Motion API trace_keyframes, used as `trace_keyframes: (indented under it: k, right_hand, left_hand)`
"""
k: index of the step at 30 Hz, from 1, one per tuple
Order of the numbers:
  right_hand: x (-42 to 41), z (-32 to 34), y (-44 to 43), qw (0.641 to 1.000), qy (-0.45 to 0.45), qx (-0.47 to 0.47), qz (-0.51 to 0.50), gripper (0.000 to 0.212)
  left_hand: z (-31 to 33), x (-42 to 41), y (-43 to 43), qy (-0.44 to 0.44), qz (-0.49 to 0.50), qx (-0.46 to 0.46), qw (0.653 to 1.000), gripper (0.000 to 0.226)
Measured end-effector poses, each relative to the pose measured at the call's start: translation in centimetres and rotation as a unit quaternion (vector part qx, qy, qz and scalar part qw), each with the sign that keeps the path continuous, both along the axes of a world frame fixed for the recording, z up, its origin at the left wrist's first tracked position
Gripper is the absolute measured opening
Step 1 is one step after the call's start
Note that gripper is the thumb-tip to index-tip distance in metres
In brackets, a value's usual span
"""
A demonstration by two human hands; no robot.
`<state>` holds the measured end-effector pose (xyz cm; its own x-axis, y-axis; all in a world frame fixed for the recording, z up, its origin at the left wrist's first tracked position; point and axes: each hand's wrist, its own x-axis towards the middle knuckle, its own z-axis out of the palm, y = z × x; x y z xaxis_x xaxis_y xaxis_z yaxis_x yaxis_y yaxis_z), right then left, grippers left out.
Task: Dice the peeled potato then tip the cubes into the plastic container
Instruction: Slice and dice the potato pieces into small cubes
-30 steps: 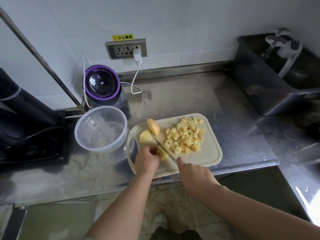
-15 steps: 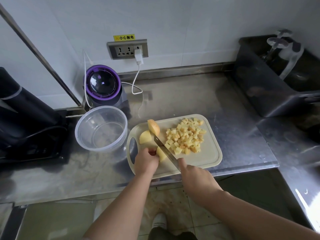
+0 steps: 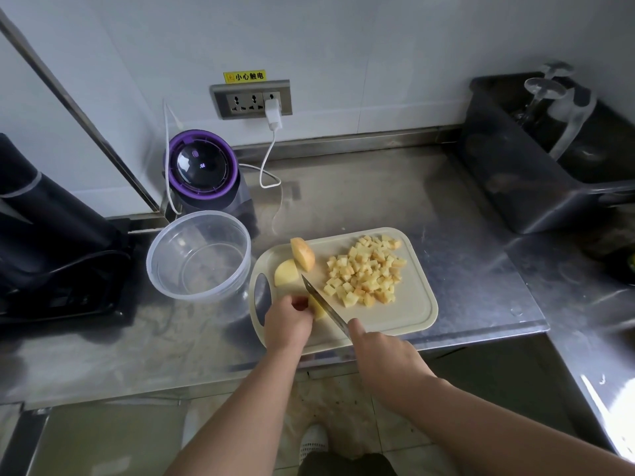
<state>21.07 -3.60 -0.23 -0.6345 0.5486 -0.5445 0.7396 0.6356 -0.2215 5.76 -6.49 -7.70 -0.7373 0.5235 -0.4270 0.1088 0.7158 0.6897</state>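
My left fingers (image 3: pixel 296 304) curl down over one small chunk of potato (image 3: pixel 318 311) and pin it to the near left part of the one cutting board (image 3: pixel 425 304). My left hand (image 3: pixel 288 326) rests on the board behind it. My right hand (image 3: pixel 385 355) is clenched round the one knife (image 3: pixel 323 303). The handle is hidden in my fist, and my forefinger lies out toward the blade. The blade runs slantwise from near right to far left, flat against the right side of the chunk.

That makes three uncut pieces: the one I hold, and two bigger ones at the far left of the board. These are a rounded wedge (image 3: pixel 303 254) and a pale flat slice (image 3: pixel 286 273), just beside each other. Right of the blade lies one loose heap of cubes (image 3: pixel 366 273), too many for me to count. They are small and pale yellow, some tinged orange-brown.

One round, clear plastic container (image 3: pixel 155 269) stands upright just left of the board on the steel counter (image 3: pixel 378 194). Behind it is one purple-topped blender (image 3: pixel 202 170). Far right is one dark bin (image 3: pixel 508 180).
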Motion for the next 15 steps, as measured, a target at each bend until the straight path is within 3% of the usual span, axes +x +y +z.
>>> trace_keyframes:
  k: [8,15]
  right_hand:
    - [-0.95,-0.79,0.13,1.0,-0.014,-0.016,-0.012,0.058]
    - [-0.51,-0.49,0.34,0.999,0.021,-0.006,-0.037,0.048]
  left_hand:
    - [0.17,0.12,0.03,0.01,-0.001,-0.011,1.0,0.02]
    - [0.49,0.23,-0.38,0.003,0.004,0.004,1.0,0.021]
